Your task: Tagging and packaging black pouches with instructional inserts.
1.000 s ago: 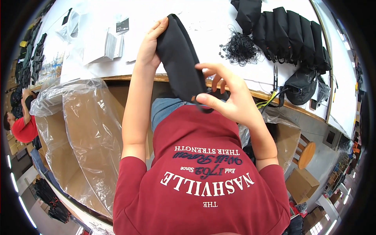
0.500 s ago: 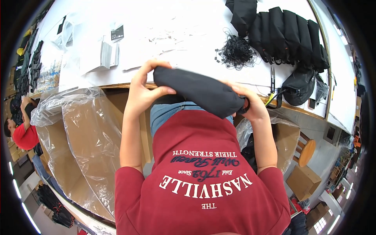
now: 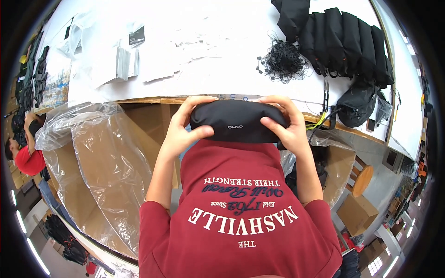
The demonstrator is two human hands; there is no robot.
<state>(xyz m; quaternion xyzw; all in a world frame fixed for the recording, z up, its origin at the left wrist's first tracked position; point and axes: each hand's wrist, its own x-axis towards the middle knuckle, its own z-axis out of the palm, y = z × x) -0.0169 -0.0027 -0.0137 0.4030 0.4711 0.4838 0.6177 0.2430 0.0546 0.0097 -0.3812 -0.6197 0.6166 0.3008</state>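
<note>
A soft black fabric pouch (image 3: 238, 116), long and rounded, lies level between my hands at the near edge of the table. Small pale lettering shows on the side facing me. My left hand (image 3: 183, 129) grips its left end, thumb on the front and fingers over the top. The other end is held by my right hand (image 3: 294, 129) in much the same way. Its far side and underside are hidden. Beyond my right hand, the pair of black-handled snips (image 3: 326, 97) lies on the table.
At the right of the white table (image 3: 222, 76), a tangle of black cords (image 3: 283, 60) lies beside a row of black pouches (image 3: 343, 44) and a black bag (image 3: 356, 104). White cards (image 3: 126, 62) stand at left. A plastic-lined carton (image 3: 92, 162) sits below; a person in red (image 3: 30, 160) works far left.
The pouch has turned from a slant to level, and its lettered side now faces me. My right hand has shifted up along its end, and my left hand has come slightly down and inward.
</note>
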